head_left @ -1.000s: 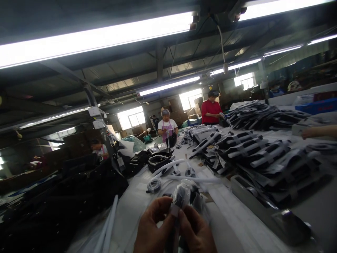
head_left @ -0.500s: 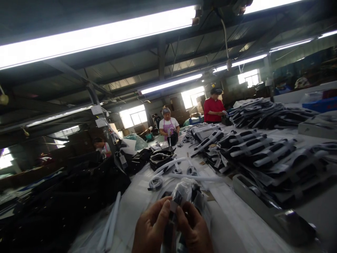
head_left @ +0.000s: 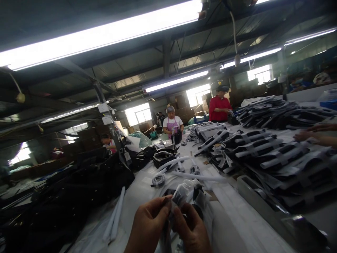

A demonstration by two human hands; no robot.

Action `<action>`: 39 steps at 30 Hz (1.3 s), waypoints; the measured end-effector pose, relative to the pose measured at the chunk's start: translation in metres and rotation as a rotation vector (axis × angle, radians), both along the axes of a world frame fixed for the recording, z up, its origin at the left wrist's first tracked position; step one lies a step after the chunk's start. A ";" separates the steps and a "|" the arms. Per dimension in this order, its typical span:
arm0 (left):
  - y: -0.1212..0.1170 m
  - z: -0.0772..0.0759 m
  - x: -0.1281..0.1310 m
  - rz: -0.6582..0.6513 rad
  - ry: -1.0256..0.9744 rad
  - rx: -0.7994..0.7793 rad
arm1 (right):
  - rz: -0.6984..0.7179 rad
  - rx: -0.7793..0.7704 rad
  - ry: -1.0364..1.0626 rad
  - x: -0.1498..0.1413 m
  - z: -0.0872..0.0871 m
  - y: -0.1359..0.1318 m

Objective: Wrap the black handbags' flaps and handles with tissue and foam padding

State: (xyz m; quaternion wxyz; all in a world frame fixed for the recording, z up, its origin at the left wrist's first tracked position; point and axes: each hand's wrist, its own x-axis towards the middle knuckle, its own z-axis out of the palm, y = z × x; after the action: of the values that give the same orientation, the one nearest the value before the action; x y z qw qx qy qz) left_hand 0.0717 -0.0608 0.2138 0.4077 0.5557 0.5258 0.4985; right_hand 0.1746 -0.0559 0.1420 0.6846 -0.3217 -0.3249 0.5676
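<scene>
My left hand (head_left: 149,226) and my right hand (head_left: 191,230) are low in the middle of the view, both pinched on a clear plastic bag (head_left: 185,191) that holds a dark item. The fingertips of the two hands meet at the bag's lower part. The bag's top sticks up above my fingers over the white table (head_left: 231,225). What is inside the bag is too dark to name.
Stacks of bagged black items (head_left: 265,151) cover the table's right side, with a grey tray (head_left: 265,207) in front. Coiled straps (head_left: 158,180) and white strips (head_left: 200,176) lie ahead. Black goods (head_left: 79,189) pile at left. Two people (head_left: 172,124) stand far off; another person's hand (head_left: 314,136) reaches in at right.
The view has shifted slightly left and down. My hands have sunk lower with the bag. Another person's hand has come in at the right edge.
</scene>
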 end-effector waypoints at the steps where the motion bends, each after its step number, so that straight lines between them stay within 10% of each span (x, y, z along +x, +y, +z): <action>1: 0.000 0.001 0.000 0.009 -0.004 0.008 | -0.004 -0.004 -0.003 0.000 0.001 0.000; 11: 0.001 0.008 -0.012 0.034 0.086 0.043 | -0.038 0.011 0.030 -0.007 -0.007 0.004; 23: -0.007 0.015 -0.008 0.213 0.793 0.354 | -0.018 0.008 -0.003 -0.008 -0.001 0.002; 31: -0.021 -0.013 0.018 0.535 0.963 0.700 | -0.043 0.018 0.039 -0.012 -0.003 -0.002; 39: -0.026 -0.037 0.022 0.421 1.241 0.945 | -0.071 0.013 -0.001 -0.009 -0.013 0.005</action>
State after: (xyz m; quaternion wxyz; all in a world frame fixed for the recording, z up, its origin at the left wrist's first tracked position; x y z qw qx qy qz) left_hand 0.0941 -0.0868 0.1765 -0.3391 0.7341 0.4835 0.3351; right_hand 0.1652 -0.0511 0.1292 0.7062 -0.3289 -0.3174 0.5407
